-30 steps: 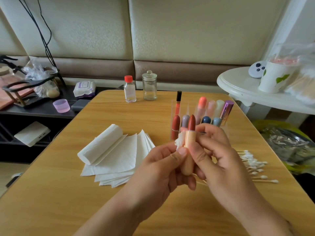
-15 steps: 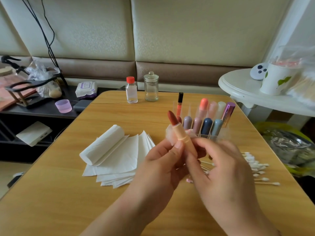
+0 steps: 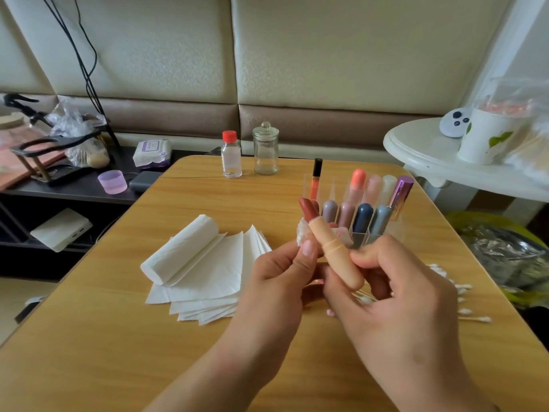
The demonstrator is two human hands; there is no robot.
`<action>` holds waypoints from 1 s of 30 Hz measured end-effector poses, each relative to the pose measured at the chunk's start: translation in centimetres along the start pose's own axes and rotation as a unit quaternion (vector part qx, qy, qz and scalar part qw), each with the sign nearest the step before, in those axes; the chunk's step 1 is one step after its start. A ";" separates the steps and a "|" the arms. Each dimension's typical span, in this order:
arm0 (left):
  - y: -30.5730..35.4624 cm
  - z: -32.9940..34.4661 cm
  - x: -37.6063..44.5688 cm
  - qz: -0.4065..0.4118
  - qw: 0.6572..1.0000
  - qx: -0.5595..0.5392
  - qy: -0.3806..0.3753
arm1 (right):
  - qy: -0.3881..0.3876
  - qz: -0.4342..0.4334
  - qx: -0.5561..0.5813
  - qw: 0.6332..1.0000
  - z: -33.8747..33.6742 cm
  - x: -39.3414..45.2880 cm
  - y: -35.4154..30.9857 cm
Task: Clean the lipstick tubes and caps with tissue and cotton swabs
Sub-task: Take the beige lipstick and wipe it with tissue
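The peach lipstick tube (image 3: 335, 251) now leans with its exposed brown-red bullet (image 3: 309, 210) tipped up and to the far left, where a second ago it stood nearly upright between the two hands. The tilt began half a second ago and has grown only slightly since, so the turning motion seems to be settling.

The left hand (image 3: 279, 281) pinches a small wad of white tissue (image 3: 302, 233) against the tube's upper collar, thumb on the near side, fingers curled behind. The right hand (image 3: 395, 295) grips the lower barrel, thumb and forefinger curled round it, the base of the tube resting in the bend of the fingers. Both hands hold the tube above the surface (image 3: 118, 337), just in front of the clear organiser (image 3: 386, 230) with the other lipsticks.

Judging by the new angle, the person is rolling the tube against the tissue to reach another side of the collar under the bullet; the wipe of this tube is under way, not finished. No cap for it is clearly visible.

To the left lie the fanned tissue sheets (image 3: 208, 278) with a rolled one on top. The cotton swabs (image 3: 457, 295) lie scattered at the right, partly hidden behind the right hand. A risk I see: the tissue sits close to the soft bullet and could smear it.
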State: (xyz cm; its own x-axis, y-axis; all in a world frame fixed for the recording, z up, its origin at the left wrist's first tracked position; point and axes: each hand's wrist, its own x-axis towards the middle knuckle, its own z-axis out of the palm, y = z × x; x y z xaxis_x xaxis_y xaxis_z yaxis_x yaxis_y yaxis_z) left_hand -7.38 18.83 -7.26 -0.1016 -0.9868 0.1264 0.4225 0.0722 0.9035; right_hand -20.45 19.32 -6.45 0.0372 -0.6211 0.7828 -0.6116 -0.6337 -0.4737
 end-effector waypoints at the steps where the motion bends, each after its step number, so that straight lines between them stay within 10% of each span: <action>1: 0.0 0.0 0.0 -0.002 1.000 -0.004 -0.005 | 0.008 -0.015 -0.022 1.000 0.0 0.0 0.1; 10: -0.1 -0.1 0.1 -0.004 0.997 -0.068 -0.032 | 0.027 -0.121 -0.150 0.981 -0.3 -0.2 0.2; 16: -0.1 -0.3 0.1 0.015 0.997 -0.069 -0.027 | -0.023 0.141 0.134 0.981 0.1 0.0 -0.5; 21: -0.1 0.0 0.1 -0.002 0.993 -0.101 -0.059 | -0.120 0.333 0.302 0.885 -0.5 0.9 -1.6; 30: 0.6 -0.3 0.0 -0.053 0.978 -0.174 -0.105 | -0.223 0.565 0.523 0.598 -1.5 2.2 -2.0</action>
State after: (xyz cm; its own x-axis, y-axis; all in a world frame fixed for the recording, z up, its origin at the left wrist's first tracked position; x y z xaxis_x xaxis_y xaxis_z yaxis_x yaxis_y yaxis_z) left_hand -6.87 18.83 -6.80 -0.3291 -0.9315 0.1548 0.6765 -0.1182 0.7269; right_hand -20.33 19.94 -3.17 0.4175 -0.8384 -0.3504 0.3756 0.5103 -0.7736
